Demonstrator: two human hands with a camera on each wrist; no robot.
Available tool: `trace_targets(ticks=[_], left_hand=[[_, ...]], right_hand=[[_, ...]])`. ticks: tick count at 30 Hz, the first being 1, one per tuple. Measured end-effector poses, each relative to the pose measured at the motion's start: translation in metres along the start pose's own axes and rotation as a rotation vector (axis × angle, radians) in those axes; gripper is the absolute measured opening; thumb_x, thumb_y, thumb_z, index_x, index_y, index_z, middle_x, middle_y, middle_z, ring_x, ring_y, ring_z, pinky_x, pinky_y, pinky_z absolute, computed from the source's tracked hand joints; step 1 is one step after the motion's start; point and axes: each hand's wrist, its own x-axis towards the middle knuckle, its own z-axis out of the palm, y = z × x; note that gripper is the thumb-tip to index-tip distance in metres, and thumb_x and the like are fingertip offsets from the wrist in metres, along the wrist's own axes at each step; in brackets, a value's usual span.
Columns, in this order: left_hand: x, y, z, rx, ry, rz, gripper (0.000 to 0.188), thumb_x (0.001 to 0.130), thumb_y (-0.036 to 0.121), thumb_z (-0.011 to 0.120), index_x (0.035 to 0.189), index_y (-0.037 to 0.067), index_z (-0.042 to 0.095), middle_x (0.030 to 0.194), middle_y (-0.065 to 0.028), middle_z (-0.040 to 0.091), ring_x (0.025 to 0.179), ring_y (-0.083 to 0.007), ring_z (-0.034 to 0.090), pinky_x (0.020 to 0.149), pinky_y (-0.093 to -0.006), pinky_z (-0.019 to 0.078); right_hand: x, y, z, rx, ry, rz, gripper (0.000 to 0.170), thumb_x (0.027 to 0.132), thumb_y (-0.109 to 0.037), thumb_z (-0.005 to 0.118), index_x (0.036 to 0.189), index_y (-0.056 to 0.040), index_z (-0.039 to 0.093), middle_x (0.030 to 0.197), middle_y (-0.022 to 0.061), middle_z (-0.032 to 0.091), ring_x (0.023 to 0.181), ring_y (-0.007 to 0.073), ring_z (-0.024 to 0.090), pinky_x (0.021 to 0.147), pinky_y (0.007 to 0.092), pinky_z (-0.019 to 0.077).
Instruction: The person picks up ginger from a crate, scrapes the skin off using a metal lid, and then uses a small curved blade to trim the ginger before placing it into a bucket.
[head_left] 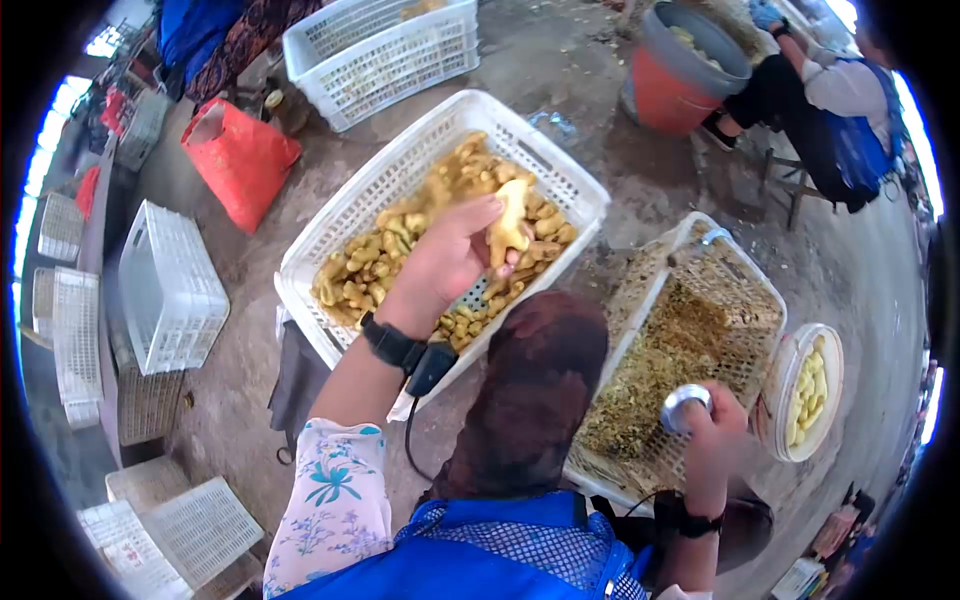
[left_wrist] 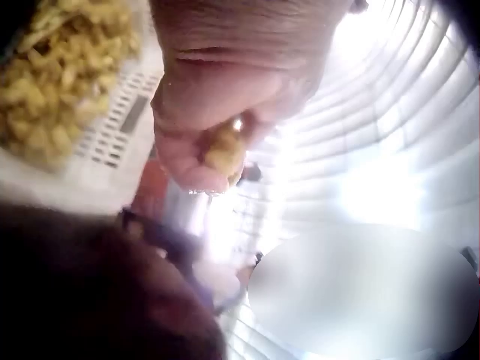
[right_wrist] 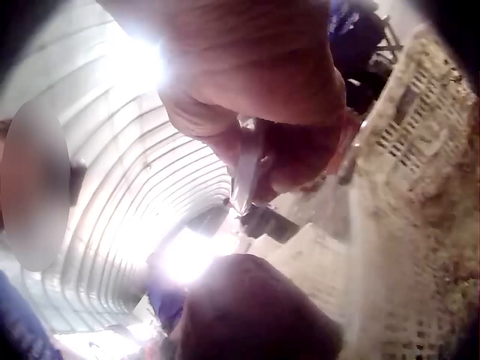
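Observation:
My left hand [head_left: 445,255] grips a pale, knobbly piece of ginger [head_left: 511,215] above a white plastic crate [head_left: 330,215] of ginger roots [head_left: 375,255]. In the left wrist view, one end of that ginger [left_wrist: 225,150] pokes out between thumb and fingers. Over at the right, my right hand [head_left: 715,435] holds a round, shiny metal tool [head_left: 684,404], its exact kind unclear. Its thin bright edge [right_wrist: 246,169] shows between the fingers in the right wrist view. Beneath this hand lies a second crate [head_left: 775,290] with brown and yellowish scraps [head_left: 650,375].
A white bucket [head_left: 768,400] holds pale peeled pieces at the right. A red and grey bin [head_left: 670,90] stands near a seated person [head_left: 835,110]. A red bag [head_left: 238,160] and another white crate [head_left: 385,75] lie ahead; stacked crates [head_left: 175,290] line the left. My knee [head_left: 535,390] rises between the two crates.

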Motion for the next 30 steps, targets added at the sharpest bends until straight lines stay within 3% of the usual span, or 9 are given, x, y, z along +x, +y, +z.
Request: trace_targets(ticks=[4, 6, 7, 9, 14, 18, 22, 25, 30], left_hand=[[-0.024, 0.01, 0.114, 0.151, -0.164, -0.044, 0.039, 0.105, 0.031, 0.052, 0.123, -0.003, 0.059, 0.095, -0.0134, 0.07, 0.065, -0.0127, 0.059, 0.054, -0.0249, 0.0445], [-0.034, -0.003, 0.158, 0.307, -0.29, -0.068, 0.035, 0.097, 0.015, 0.056, 0.126, -0.004, 0.06, 0.098, -0.0094, 0.07, 0.069, -0.0106, 0.059, 0.059, -0.023, 0.0447], [-0.038, -0.012, 0.174, 0.438, -0.335, -0.094, 0.04, 0.093, 0.009, 0.058, 0.131, -0.004, 0.059, 0.1, -0.0082, 0.069, 0.071, -0.0099, 0.059, 0.061, -0.0221, 0.0448], [-0.045, -0.036, 0.194, 0.278, -0.5, -0.194, 0.066, 0.084, -0.001, 0.062, 0.148, -0.005, 0.047, 0.107, -0.007, 0.069, 0.077, -0.0103, 0.061, 0.066, -0.0227, 0.0473], [-0.057, -0.077, 0.224, 0.213, -0.549, -0.404, 0.058, 0.092, 0.007, 0.065, 0.146, -0.007, 0.048, 0.104, -0.0088, 0.069, 0.079, -0.0112, 0.065, 0.065, -0.0233, 0.0485], [-0.054, -0.101, 0.238, 0.245, -0.604, -0.495, 0.053, 0.093, 0.012, 0.067, 0.141, -0.007, 0.053, 0.101, -0.0116, 0.071, 0.074, -0.0125, 0.066, 0.06, -0.0234, 0.0481], [-0.042, -0.113, 0.248, 0.242, -0.649, -0.502, 0.057, 0.092, 0.016, 0.069, 0.141, -0.007, 0.053, 0.109, -0.0182, 0.071, 0.069, -0.0133, 0.066, 0.056, -0.0219, 0.0488], [-0.042, -0.118, 0.251, 0.156, -0.607, -0.561, 0.048, 0.095, 0.008, 0.063, 0.138, -0.008, 0.054, 0.107, -0.0165, 0.071, 0.069, -0.0118, 0.065, 0.053, -0.0212, 0.0464], [-0.043, -0.139, 0.244, 0.125, -0.54, -0.544, 0.057, 0.093, 0.023, 0.069, 0.139, -0.008, 0.053, 0.1, -0.0132, 0.07, 0.066, -0.0126, 0.064, 0.05, -0.0213, 0.0453]], right_hand=[[0.008, -0.065, 0.007, 0.068, -0.021, -0.251, 0.016, 0.083, 0.004, 0.061, 0.097, 0.0026, 0.068, 0.102, 0.0052, 0.07, 0.088, 0.0085, 0.063, 0.076, 0.0228, 0.0494], [0.008, -0.076, -0.006, 0.102, -0.004, -0.382, 0.012, 0.082, 0.007, 0.063, 0.093, 0.0038, 0.066, 0.113, 0.0085, 0.069, 0.097, 0.0113, 0.064, 0.081, 0.0241, 0.0498], [0.008, -0.074, -0.013, 0.113, 0.01, -0.44, 0.01, 0.081, 0.008, 0.065, 0.09, 0.0044, 0.064, 0.118, 0.0103, 0.068, 0.101, 0.0133, 0.064, 0.084, 0.025, 0.0498], [0.008, -0.062, -0.031, 0.191, 0.039, -0.581, 0.013, 0.08, 0.007, 0.071, 0.085, 0.005, 0.06, 0.124, 0.0135, 0.065, 0.112, 0.0195, 0.062, 0.093, 0.0294, 0.0487], [-0.01, -0.025, -0.075, 0.098, -0.011, -0.577, 0.015, 0.079, 0.005, 0.075, 0.086, 0.0023, 0.063, 0.122, 0.0103, 0.064, 0.1, 0.0183, 0.061, 0.083, 0.029, 0.0487], [-0.017, -0.018, -0.098, -0.025, -0.003, -0.611, 0.014, 0.079, 0.003, 0.076, 0.088, 0.002, 0.065, 0.107, 0.0063, 0.064, 0.091, 0.0153, 0.06, 0.076, 0.0279, 0.0483], [-0.01, 0.006, -0.123, -0.065, 0.189, -0.489, 0.016, 0.081, 0.002, 0.076, 0.096, 0.0013, 0.069, 0.086, 0.0037, 0.067, 0.077, 0.0115, 0.063, 0.069, 0.0256, 0.0493], [-0.008, 0.023, -0.14, 0.191, 0.318, -0.312, 0.016, 0.082, 0.004, 0.074, 0.097, 0.001, 0.07, 0.083, 0.0034, 0.068, 0.079, 0.0116, 0.065, 0.072, 0.0253, 0.0503], [-0.013, 0.021, -0.113, 0.077, 0.092, -0.672, 0.016, 0.078, 0.005, 0.077, 0.09, 0.0005, 0.067, 0.107, 0.0061, 0.067, 0.086, 0.0129, 0.063, 0.074, 0.0263, 0.05]])
